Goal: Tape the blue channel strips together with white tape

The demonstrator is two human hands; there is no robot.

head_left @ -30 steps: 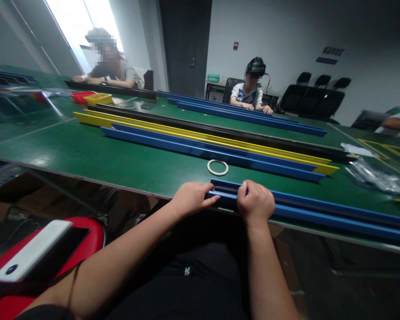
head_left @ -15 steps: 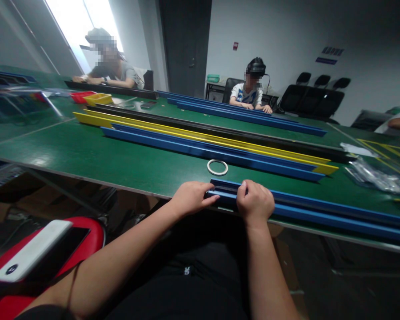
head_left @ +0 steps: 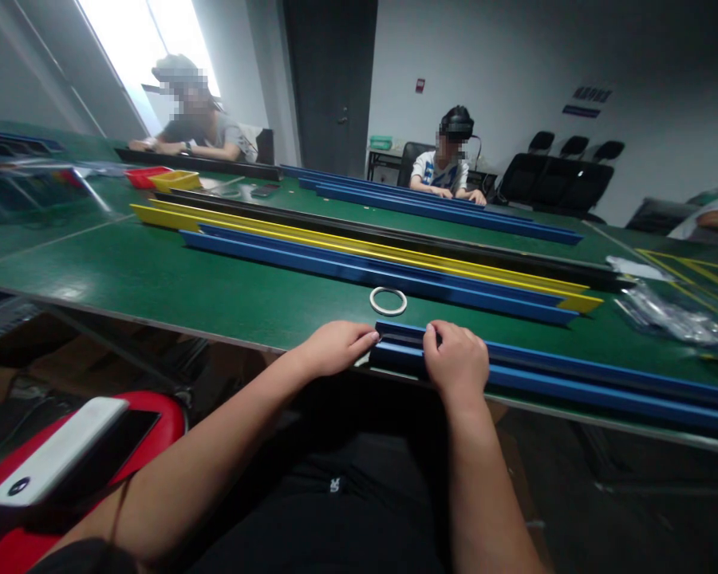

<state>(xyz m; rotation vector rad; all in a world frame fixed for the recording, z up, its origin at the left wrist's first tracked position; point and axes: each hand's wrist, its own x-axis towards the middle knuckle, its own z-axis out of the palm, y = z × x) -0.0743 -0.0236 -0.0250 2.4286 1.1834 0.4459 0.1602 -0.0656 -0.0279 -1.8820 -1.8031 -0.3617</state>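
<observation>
A long blue channel rail (head_left: 574,381) lies along the near edge of the green table (head_left: 155,279), running off to the right. My right hand (head_left: 458,363) is closed over the rail a little way from its left end, fingers curled on top. My left hand (head_left: 335,348) rests at the table edge with its fingertips touching the rail's left end; the fingers lie together, holding nothing I can see. A white ring (head_left: 388,300) lies flat on the table just beyond the rail.
Further rails cross the table: blue (head_left: 364,271), yellow (head_left: 359,249), black (head_left: 395,235) and another blue pair (head_left: 443,211). Clear plastic bags (head_left: 670,315) lie at right. Red and yellow bins (head_left: 164,177) stand far left. Two people sit opposite. A red stool with a phone (head_left: 53,458) stands at my left.
My left hand's fingertips have drawn back a little from over the rail's end to its tip. The view has shifted slightly; my right hand keeps its hold.
</observation>
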